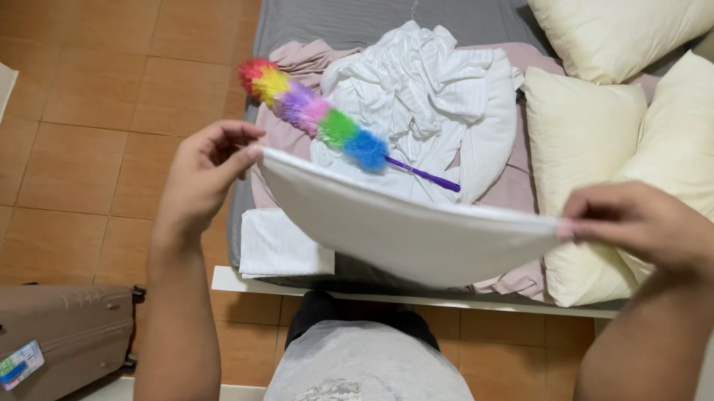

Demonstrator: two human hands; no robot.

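While both hands pinch it, left hand [206, 167] and right hand [637, 223] stretch the white cloth [407, 230] mid-frame, above the bed [343, 0]; even tension matters, duster [321, 117] on sheets [421, 92] behind.

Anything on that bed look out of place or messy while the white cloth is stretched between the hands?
Yes. A rainbow feather duster lies across the crumpled white sheets heaped mid-bed, an odd spot for a cleaning tool. The pillows are bunched unevenly at one side. The left hand and right hand hold the white cloth evenly.
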